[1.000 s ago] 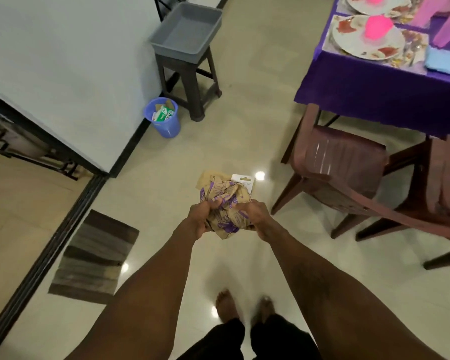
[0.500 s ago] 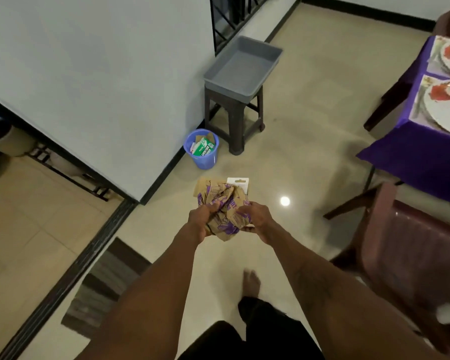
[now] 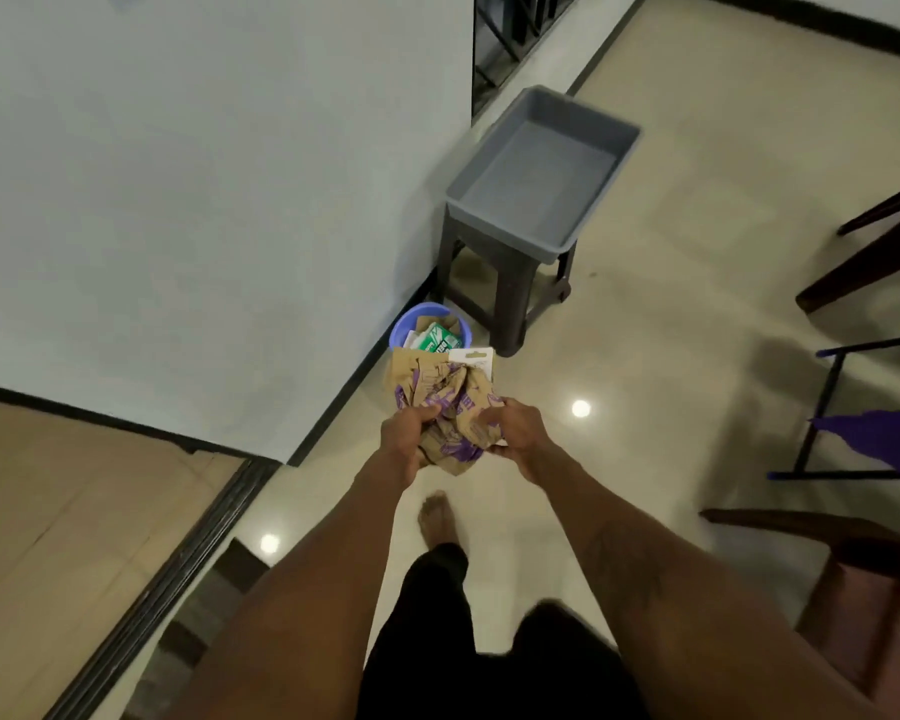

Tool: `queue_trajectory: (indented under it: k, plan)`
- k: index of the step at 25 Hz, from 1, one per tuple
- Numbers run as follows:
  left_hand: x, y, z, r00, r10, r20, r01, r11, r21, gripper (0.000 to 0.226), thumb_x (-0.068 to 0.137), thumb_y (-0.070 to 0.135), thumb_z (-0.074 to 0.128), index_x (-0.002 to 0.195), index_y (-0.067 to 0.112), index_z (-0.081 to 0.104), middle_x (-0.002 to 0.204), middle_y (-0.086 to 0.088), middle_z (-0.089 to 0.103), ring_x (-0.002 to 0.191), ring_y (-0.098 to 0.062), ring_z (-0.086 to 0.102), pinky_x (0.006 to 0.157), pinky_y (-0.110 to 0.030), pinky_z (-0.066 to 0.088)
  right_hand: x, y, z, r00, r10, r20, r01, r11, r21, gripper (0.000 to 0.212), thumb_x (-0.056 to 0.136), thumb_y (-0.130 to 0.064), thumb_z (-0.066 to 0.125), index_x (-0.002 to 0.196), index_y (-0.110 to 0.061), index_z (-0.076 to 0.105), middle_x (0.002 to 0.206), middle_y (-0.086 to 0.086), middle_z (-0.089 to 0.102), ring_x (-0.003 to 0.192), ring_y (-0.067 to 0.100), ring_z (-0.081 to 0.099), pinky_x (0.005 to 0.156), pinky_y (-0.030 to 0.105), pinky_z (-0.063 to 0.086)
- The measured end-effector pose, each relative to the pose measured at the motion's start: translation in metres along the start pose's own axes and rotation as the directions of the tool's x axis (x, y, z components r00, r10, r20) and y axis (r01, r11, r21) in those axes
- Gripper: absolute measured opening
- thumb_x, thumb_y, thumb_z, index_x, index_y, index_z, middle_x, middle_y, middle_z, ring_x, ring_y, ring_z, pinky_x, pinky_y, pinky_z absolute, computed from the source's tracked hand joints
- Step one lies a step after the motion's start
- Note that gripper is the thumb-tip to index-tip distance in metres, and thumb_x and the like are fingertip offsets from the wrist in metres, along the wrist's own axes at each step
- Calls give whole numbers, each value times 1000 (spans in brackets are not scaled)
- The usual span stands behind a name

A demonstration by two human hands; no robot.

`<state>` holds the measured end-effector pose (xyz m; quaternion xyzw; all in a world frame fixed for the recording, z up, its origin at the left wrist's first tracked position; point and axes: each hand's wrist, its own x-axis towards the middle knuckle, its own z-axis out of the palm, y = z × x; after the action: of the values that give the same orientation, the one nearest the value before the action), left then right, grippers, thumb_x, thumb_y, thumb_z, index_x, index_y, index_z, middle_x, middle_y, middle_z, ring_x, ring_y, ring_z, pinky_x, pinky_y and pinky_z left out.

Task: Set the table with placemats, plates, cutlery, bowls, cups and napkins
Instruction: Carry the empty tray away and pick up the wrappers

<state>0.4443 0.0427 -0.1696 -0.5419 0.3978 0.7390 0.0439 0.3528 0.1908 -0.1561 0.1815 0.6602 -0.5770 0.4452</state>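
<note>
A crumpled brown paper wrapper [image 3: 450,402] with purple print, with a white card tag at its top, is held in front of me at waist height. My left hand [image 3: 405,433] grips its left side and my right hand [image 3: 515,433] grips its right side, fingers curled into the paper. Just beyond the wrapper, a small blue waste bin [image 3: 405,324] stands on the floor by the wall, holding a green-and-white box and other packaging. Of the table only a corner of the purple tablecloth [image 3: 879,439] shows at the right edge.
A grey plastic tub [image 3: 489,220] sits on a dark stool [image 3: 500,283] beside the bin, against the white wall [image 3: 204,200]. Brown chairs [image 3: 863,589] stand at the right. A striped mat [image 3: 198,615] lies by the door track at the lower left. My bare foot [image 3: 437,517] is on the tiled floor.
I have walked away from the table towards the wall; the bin and the stool with the tub are now much closer, and the set table has slid out of view. Both hands still grip the wrapper.
</note>
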Motion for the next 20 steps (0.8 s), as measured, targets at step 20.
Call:
queue_trajectory:
  k: [20]
  plan:
    - [431,62,24,978,77,-193,-58,993,105,60,63,46,86,116,22,73,106,-8,78,96,-32,75,91,-56,60,434,-34,74,1000,-24,18,27,987,-161,18,83,-14,69,100,-21,68,111,10,73,94,25,70,83,44,63]
